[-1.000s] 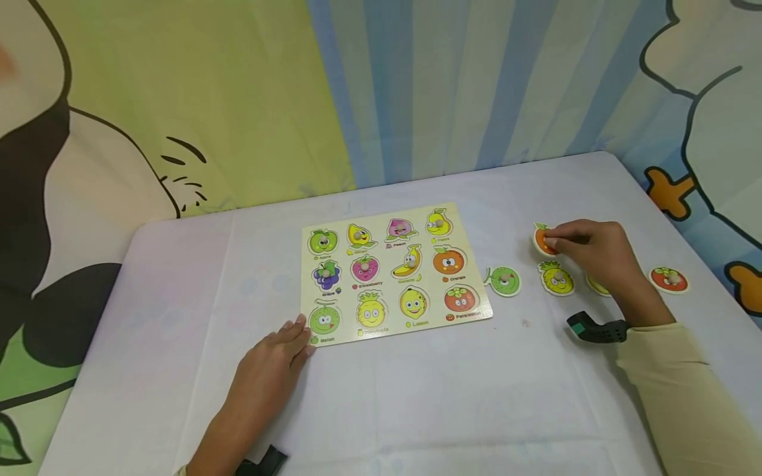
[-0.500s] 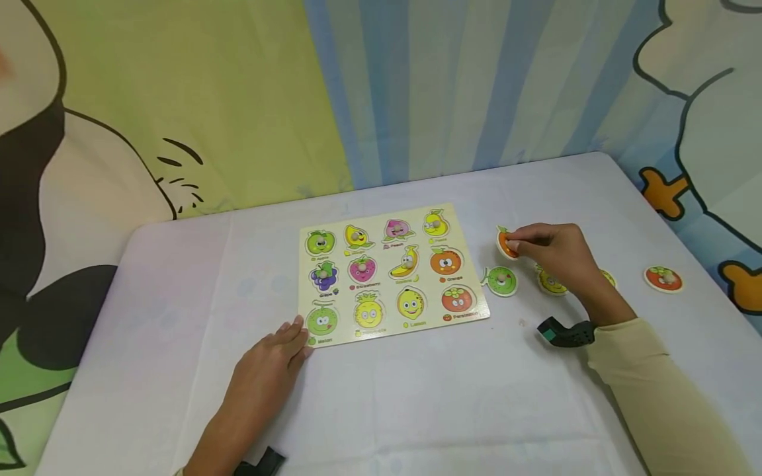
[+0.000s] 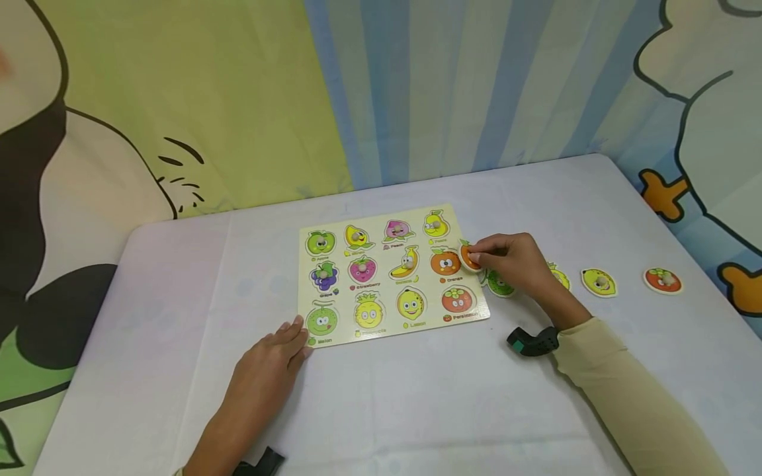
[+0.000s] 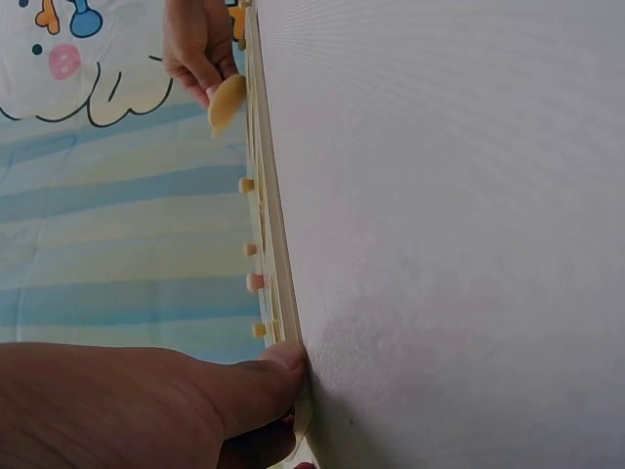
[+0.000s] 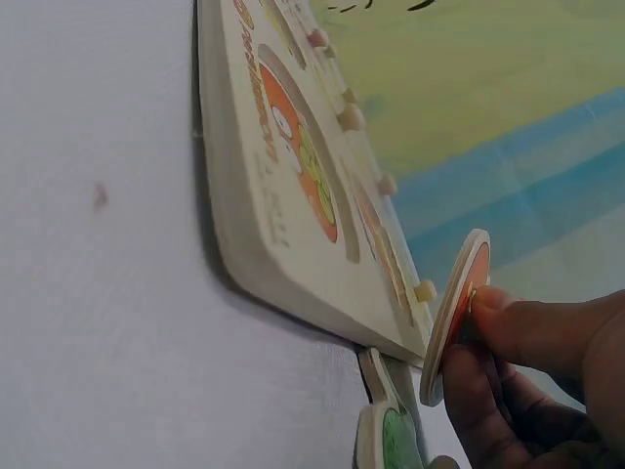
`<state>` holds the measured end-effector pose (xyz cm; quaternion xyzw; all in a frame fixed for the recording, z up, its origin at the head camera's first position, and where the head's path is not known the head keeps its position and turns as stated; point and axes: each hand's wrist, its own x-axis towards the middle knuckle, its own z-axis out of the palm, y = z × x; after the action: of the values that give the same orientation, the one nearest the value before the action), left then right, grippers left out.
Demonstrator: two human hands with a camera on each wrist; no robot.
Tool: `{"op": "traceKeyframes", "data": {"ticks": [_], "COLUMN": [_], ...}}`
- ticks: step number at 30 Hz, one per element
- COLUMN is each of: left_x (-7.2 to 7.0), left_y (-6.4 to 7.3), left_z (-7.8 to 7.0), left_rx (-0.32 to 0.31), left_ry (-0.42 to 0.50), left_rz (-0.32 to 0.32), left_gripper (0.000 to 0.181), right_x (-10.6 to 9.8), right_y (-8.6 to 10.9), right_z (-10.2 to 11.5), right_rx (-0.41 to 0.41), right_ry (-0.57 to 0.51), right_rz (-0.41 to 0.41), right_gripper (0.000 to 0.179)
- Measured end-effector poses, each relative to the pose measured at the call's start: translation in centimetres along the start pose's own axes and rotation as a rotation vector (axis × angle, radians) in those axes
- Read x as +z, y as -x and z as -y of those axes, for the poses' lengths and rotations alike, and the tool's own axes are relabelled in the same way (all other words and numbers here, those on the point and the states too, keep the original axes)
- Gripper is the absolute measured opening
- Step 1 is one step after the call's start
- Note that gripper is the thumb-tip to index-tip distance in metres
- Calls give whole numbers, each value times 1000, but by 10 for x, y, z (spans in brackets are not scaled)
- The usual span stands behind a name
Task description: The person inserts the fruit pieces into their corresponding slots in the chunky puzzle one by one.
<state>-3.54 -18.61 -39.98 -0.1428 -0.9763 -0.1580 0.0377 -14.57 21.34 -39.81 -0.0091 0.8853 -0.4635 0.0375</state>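
My right hand (image 3: 514, 264) pinches an orange puzzle piece (image 5: 463, 303) by its small knob, in the air. The piece is tilted on edge at the right side of the wooden fruit puzzle board (image 3: 348, 337), beside the printed orange spot (image 3: 446, 262). My left hand (image 3: 262, 370) rests at the board's near left corner with fairly straight fingers; in the left wrist view its thumb (image 4: 269, 386) touches the board's edge. Apple, grape, strawberry, banana and other knobbed pieces sit in the upper spots. The melon, pineapple, lemon, orange and persimmon spots show no knobs.
Under my right hand lies a green melon piece (image 3: 500, 284), partly hidden. Further right are a pineapple piece (image 3: 561, 277), a lemon piece (image 3: 598, 283) and a red persimmon piece (image 3: 663, 280) on the white cloth (image 3: 417, 410). A printed curtain (image 3: 238, 99) stands behind.
My right hand has moved left with the orange piece, from above the loose pieces to the board's right edge. The lemon piece has come into full view. My left hand stays put.
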Motion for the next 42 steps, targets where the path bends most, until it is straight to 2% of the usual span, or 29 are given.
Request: {"op": "traceKeyframes", "data": {"ticks": [9,19,24,42], "left_x": [0,1,1,0], "left_y": [0,-1,-1,-1], "left_z": [-1,-2,-2,-2], "left_rx": [7,-7,-11,-7], "left_ry": [-2,5,-4,-10], "left_rz": [-3,7,2,1], "left_gripper": [39,38,40,40], "right_x": [14,28,29,36], "right_y": [-8,-14,-14,-13], "right_z": [8,27,27,27], "right_rx": [-94,-67,-50,-58], "right_ry": [8,18,69,121], "right_rz": [23,77,76,79], "right_gripper": [11,10,9,9]}}
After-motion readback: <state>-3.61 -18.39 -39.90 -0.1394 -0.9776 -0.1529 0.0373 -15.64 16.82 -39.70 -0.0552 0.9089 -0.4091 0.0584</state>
